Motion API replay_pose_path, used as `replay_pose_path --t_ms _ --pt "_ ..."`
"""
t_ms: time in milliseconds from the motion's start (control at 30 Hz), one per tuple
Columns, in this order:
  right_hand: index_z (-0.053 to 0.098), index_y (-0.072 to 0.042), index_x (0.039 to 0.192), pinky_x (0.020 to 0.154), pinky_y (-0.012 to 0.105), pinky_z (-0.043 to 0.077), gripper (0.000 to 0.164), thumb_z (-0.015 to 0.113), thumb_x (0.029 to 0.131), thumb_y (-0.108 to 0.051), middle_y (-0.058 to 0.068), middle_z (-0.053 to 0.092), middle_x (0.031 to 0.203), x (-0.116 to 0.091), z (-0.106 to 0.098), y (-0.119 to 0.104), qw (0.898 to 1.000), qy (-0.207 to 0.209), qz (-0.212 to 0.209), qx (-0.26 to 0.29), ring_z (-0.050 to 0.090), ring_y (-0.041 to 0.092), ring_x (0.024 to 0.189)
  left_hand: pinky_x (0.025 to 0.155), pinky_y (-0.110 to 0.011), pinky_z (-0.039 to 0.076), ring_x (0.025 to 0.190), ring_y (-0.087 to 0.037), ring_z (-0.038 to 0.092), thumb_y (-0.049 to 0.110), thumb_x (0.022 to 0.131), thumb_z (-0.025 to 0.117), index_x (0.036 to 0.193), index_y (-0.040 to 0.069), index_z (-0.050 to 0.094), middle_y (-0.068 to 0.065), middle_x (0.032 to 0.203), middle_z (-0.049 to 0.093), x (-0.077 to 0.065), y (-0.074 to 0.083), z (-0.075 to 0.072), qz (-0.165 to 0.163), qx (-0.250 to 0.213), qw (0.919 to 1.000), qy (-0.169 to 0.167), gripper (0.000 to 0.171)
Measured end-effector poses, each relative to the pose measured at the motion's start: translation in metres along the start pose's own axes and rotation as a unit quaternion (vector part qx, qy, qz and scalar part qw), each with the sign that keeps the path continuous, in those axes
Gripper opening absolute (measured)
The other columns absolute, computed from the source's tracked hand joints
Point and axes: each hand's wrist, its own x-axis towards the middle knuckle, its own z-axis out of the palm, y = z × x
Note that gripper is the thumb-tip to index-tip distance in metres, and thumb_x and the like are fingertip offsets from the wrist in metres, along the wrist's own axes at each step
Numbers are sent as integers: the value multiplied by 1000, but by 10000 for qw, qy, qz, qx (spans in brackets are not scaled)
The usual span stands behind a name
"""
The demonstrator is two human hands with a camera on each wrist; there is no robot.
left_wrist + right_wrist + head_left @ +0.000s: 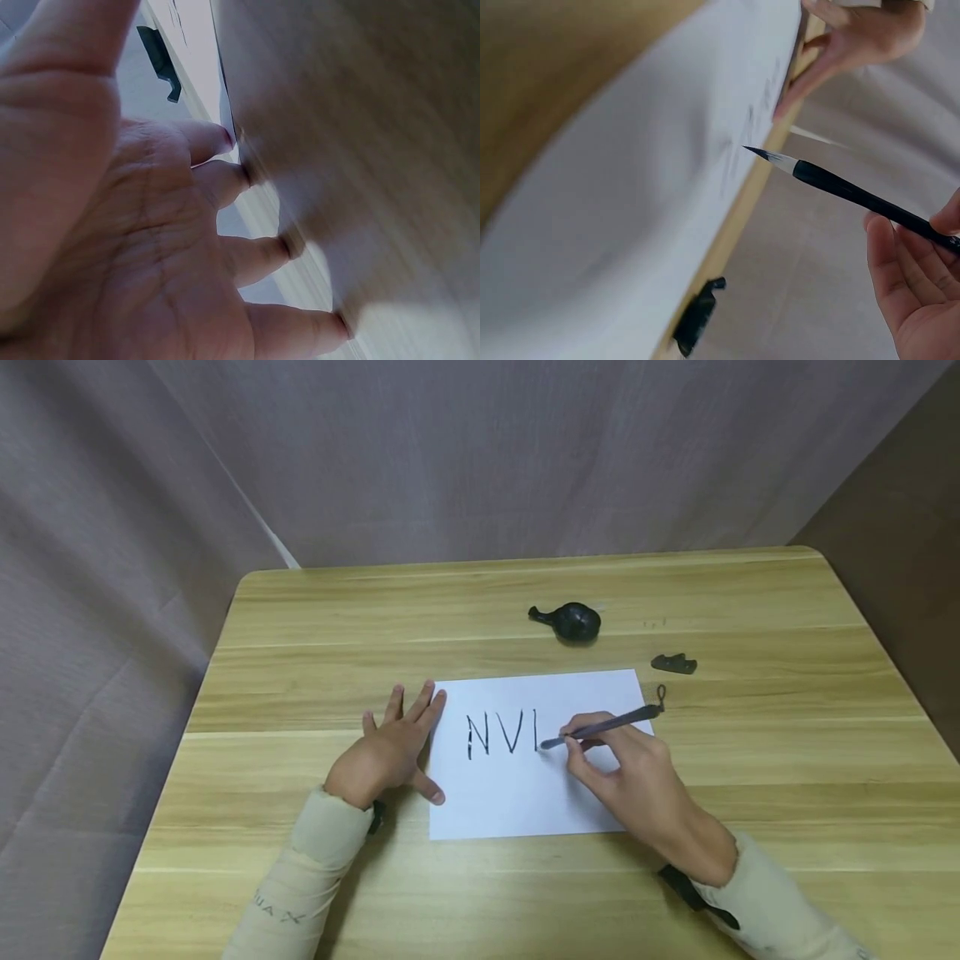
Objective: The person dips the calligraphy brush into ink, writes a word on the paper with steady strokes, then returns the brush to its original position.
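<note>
L hand [386, 756]: fingers straight and spread, index tip and thumb at the left edge of the white sheet [510, 802], outer tips on the wooden table [337, 643] — prob. to stop the paper sliding. R hand [637, 777] pinches the brush [630, 717] betw. thumb and fingertips, likely for fine steering; its dark tip points out ahead of them, just beside the foot of the I in the black letters NVI [512, 732]. Sheet lies betw. both hands' fingers, presumably for easy reach. Beyond the R fingertips, past the sheet's far edge, a dark gourd-shaped item [576, 623] and, farther right, a small flat dark piece [674, 664] — seemingly kept out of the hand's way.

Hard to tell: whether the tip touches paper; R wrist view suggests it's lifted, not certain. R hand hides the sheet's near right corner, plus most of its own lower fingers from above. L wrist view cuts off the thumb. Can't ID the flat piece.
</note>
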Motion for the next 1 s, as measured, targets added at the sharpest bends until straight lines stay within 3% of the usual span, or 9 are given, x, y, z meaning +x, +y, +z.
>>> replay_pose_path --t_ms 300,667,1000 --pt "74 3 100 80 9 54 13 70 88 3 12 78 96 12 -10 10 9988 456 148 7 75 25 77 117 -81 3 160 -43 -18 45 63 100 171 19 -2 -2 177 -15 -2 -1 1 41 -26 10000 8 151" --pt "75 4 102 76 19 60 16 75 87 10 13 79 97 12 -2 31 9975 655 247 13 78 24 80 115 -84 5 159 -45 -17 46 63 101 172 20 -1 -3 177 -14 -5 -5 3 73 -147 9999 54 151" --pt "75 5 103 78 17 58 17 75 87 12 15 79 98 11 -2 38 9974 665 260 -20 78 26 81 116 -83 4 159 -45 -17 44 63 101 172 20 -1 -3 177 -14 -3 -1 1 86 -179 9998 86 152"
